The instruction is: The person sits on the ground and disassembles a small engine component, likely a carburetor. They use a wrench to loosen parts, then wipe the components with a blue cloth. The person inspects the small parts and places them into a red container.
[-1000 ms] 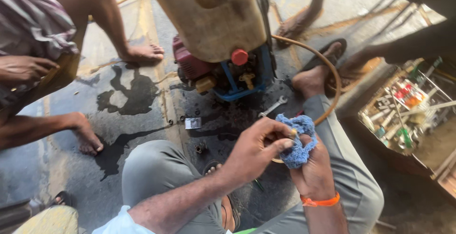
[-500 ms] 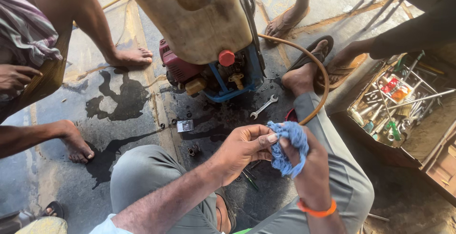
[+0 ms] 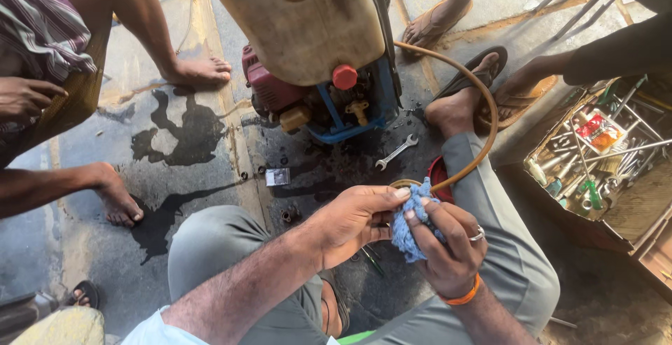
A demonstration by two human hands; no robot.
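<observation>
Right hand clenched around blue rag, held above the lap; left hand pinches the rag's upper edge with fingertips. Wrench lies on oily ground just below small engine; toolbox at right.

head camera looks steeply down, close over the hands.

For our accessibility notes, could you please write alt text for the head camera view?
Seated on stained concrete, a person pinches a blue rag between left hand and right hand. Ahead stands a small engine under a tan tank, with a spanner beside it, an open toolbox at right and bystanders' feet around.
</observation>
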